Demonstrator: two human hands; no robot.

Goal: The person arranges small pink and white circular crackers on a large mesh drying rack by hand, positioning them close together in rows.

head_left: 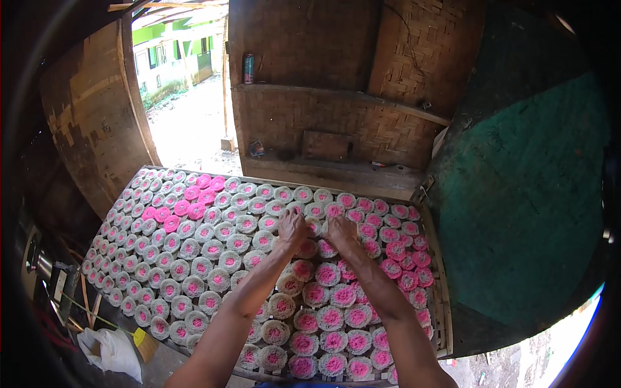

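Note:
Rows of round, flat, rough-textured discs cover a large slatted drying rack (439, 300). Most are whitish with pink centres, such as a disc (332, 317) near the rack's front edge; several, like a disc (195, 211) at the back left, are pink all over. My left hand (292, 227) reaches over the rack's far middle, its fingers at a pale disc (313, 227). To its right, my right hand (341, 232) is bent down among the discs beside the same one. The fingertips of both hands are largely hidden, so their grip is unclear.
A woven bamboo wall (310, 114) with a wooden ledge (339, 94) stands behind the rack. A spray can (249, 69) rests on the ledge. At lower left are a white sack (114, 351) and a yellow broom (144, 343). A green panel (519, 208) rises at right.

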